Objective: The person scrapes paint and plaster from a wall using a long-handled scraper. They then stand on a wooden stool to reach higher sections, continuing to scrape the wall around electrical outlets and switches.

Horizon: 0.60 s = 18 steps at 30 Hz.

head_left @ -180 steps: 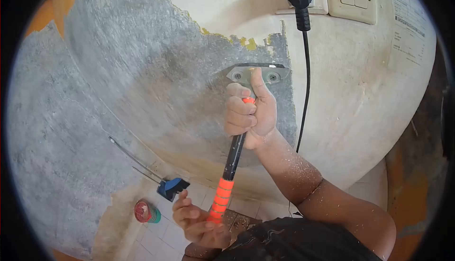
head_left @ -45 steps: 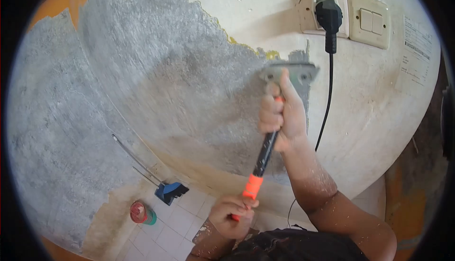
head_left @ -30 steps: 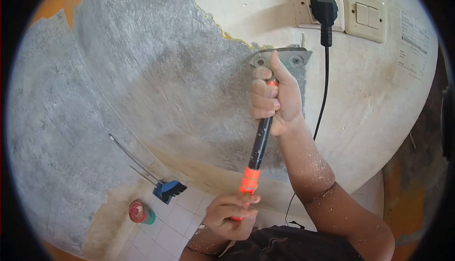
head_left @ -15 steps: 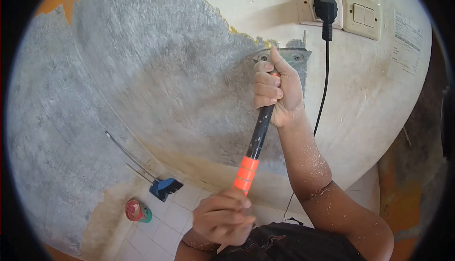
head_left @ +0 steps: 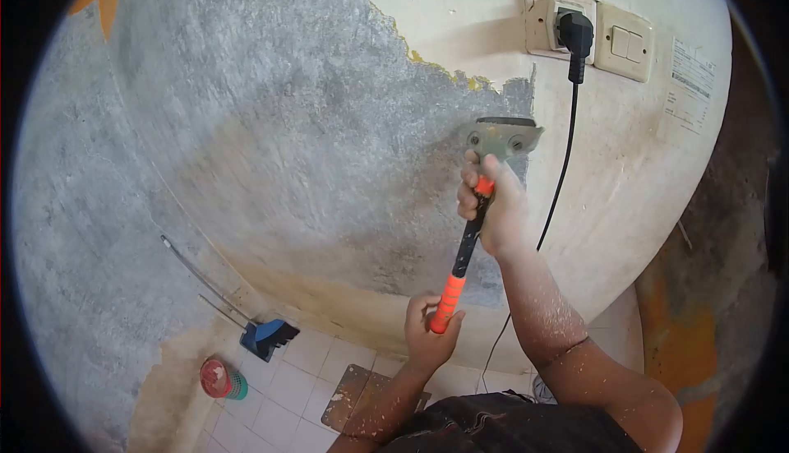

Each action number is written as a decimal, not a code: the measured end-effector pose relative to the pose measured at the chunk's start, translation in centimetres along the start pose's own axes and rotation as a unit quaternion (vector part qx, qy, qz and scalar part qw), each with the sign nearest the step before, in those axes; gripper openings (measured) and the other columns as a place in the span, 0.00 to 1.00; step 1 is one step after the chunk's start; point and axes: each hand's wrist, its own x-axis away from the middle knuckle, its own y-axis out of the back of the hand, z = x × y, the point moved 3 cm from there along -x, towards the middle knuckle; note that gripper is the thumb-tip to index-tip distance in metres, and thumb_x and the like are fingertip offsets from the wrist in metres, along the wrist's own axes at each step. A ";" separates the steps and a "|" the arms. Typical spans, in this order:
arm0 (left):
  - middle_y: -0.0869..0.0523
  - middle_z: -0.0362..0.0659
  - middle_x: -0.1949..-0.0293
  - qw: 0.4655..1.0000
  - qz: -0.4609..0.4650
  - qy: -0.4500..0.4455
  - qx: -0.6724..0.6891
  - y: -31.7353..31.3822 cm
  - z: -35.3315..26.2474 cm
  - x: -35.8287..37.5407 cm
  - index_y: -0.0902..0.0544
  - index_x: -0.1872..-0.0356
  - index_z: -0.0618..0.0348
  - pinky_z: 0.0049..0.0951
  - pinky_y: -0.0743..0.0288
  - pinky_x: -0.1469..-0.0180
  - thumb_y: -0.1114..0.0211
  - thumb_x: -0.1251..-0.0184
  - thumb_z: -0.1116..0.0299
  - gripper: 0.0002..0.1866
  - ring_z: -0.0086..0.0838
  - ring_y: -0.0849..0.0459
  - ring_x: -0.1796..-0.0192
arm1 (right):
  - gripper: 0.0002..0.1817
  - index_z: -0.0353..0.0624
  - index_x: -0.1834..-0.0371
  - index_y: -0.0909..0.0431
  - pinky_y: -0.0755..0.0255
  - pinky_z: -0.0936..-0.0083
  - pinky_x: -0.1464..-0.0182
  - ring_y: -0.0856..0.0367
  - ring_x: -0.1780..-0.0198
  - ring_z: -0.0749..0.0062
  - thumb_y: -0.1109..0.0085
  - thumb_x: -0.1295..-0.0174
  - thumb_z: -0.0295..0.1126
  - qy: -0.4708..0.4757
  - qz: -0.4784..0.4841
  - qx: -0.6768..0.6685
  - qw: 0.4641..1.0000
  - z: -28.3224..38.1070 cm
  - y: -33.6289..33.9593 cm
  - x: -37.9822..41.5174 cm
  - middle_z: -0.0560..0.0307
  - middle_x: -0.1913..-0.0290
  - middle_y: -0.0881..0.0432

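Note:
A long-handled wall scraper (head_left: 468,243) leans up against the wall, its shaft black with orange bands. Its wide grey head (head_left: 499,138), with two screws showing, lies over the bare grey plaster just below the ragged paint edge. My right hand (head_left: 499,205) is closed round the upper shaft, right below the head, and is slightly blurred. Lower down, my left hand (head_left: 431,339) wraps the orange end of the handle. Pale dust and flakes speckle both forearms.
A black plug (head_left: 575,34) sits in the wall socket; its cord hangs right of the scraper. Beside it are a light switch (head_left: 626,43) and a paper label (head_left: 689,83). On the tiled floor stand a blue dustpan (head_left: 267,338) and a red-and-green container (head_left: 223,377).
The scraper head and my right hand have moved down the wall, away from the paint edge and slightly right. My left hand has shifted right and up, baring more orange handle.

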 end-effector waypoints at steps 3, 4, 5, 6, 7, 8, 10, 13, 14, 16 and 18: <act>0.26 0.43 0.63 0.991 0.018 0.122 0.045 1.3 1.0 1.6 0.34 0.48 0.64 0.20 0.27 0.63 0.38 0.42 0.76 0.21 0.23 0.26 0.63 | 0.18 0.37 0.52 0.38 0.35 0.81 0.73 0.32 0.74 0.81 0.53 0.36 0.40 0.036 -0.055 0.211 0.975 -0.2 -0.1 1.2 0.62 0.72 0.31; 0.26 0.43 0.63 0.991 0.025 0.126 0.048 1.4 0.5 1.7 0.34 0.48 0.64 0.20 0.27 0.63 0.38 0.42 0.76 0.21 0.23 0.26 0.63 | 0.19 0.36 0.51 0.40 0.34 0.80 0.70 0.30 0.73 0.80 0.52 0.36 0.39 0.040 -0.034 0.262 0.964 -0.3 -0.4 1.3 0.60 0.71 0.30; 0.26 0.43 0.65 0.980 0.042 0.154 0.122 1.3 0.0 1.8 0.36 0.46 0.65 0.20 0.29 0.67 0.42 0.39 0.74 0.21 0.22 0.26 0.66 | 0.20 0.35 0.50 0.42 0.32 0.79 0.68 0.29 0.72 0.79 0.51 0.37 0.38 0.043 -0.015 0.311 0.949 -0.5 -0.7 1.4 0.59 0.71 0.30; 0.26 0.43 0.67 0.962 0.058 0.182 0.195 1.2 -0.8 1.7 0.38 0.45 0.67 0.19 0.31 0.71 0.45 0.36 0.72 0.21 0.21 0.27 0.69 | 0.21 0.35 0.49 0.44 0.30 0.78 0.68 0.27 0.72 0.78 0.49 0.38 0.35 0.054 -0.005 0.329 0.943 -0.4 -0.9 1.2 0.57 0.72 0.28; 0.26 0.43 0.67 0.960 0.068 0.187 0.197 1.3 -1.2 1.6 0.38 0.45 0.67 0.19 0.31 0.71 0.45 0.36 0.72 0.21 0.21 0.27 0.69 | 0.21 0.35 0.49 0.44 0.30 0.78 0.68 0.27 0.72 0.78 0.49 0.38 0.35 0.056 -0.016 0.329 0.942 -0.2 -0.9 0.9 0.57 0.72 0.28; 0.26 0.43 0.69 0.951 0.087 0.181 0.233 1.2 -1.6 1.5 0.40 0.44 0.67 0.19 0.33 0.73 0.47 0.36 0.71 0.21 0.21 0.28 0.71 | 0.19 0.36 0.51 0.43 0.30 0.77 0.70 0.28 0.74 0.77 0.49 0.37 0.35 0.051 -0.018 0.302 0.952 -0.1 -1.0 0.7 0.57 0.73 0.28; 0.26 0.43 0.70 0.939 0.114 0.176 0.273 0.9 -2.0 1.6 0.41 0.43 0.66 0.18 0.35 0.74 0.48 0.35 0.70 0.22 0.21 0.29 0.74 | 0.14 0.38 0.58 0.40 0.30 0.76 0.76 0.29 0.78 0.77 0.52 0.35 0.36 0.050 -0.043 0.231 0.971 0.2 -0.8 -0.3 0.58 0.74 0.28; 0.26 0.42 0.75 0.965 0.088 0.033 0.244 1.1 -3.3 0.4 0.43 0.42 0.66 0.18 0.38 0.77 0.45 0.38 0.71 0.25 0.20 0.31 0.77 | 0.13 0.40 0.64 0.40 0.32 0.78 0.79 0.30 0.80 0.77 0.55 0.34 0.40 0.044 -0.061 0.179 0.981 1.3 -1.1 -1.6 0.59 0.75 0.29; 0.27 0.42 0.76 0.967 0.120 -0.031 0.222 1.3 -4.0 -0.3 0.43 0.42 0.67 0.18 0.38 0.77 0.44 0.40 0.72 0.27 0.19 0.31 0.78 | 0.16 0.43 0.67 0.39 0.34 0.79 0.81 0.32 0.83 0.79 0.58 0.33 0.45 0.058 -0.094 0.185 0.977 1.2 -1.6 -1.8 0.61 0.76 0.29; 0.28 0.39 0.79 0.959 0.172 -0.087 0.209 1.5 -4.3 -0.9 0.41 0.43 0.67 0.18 0.38 0.77 0.39 0.45 0.74 0.29 0.18 0.31 0.78 | 0.17 0.42 0.65 0.40 0.33 0.80 0.81 0.31 0.83 0.79 0.58 0.33 0.46 0.060 -0.076 0.188 0.977 1.0 -1.4 -2.7 0.60 0.76 0.29; 0.28 0.39 0.80 0.964 0.177 -0.093 0.172 1.0 -5.3 -1.4 0.38 0.45 0.68 0.18 0.38 0.77 0.39 0.46 0.74 0.27 0.18 0.31 0.79 | 0.20 0.40 0.65 0.39 0.32 0.81 0.82 0.31 0.85 0.80 0.61 0.33 0.50 0.068 -0.080 0.174 0.979 0.7 -1.2 -3.2 0.61 0.78 0.28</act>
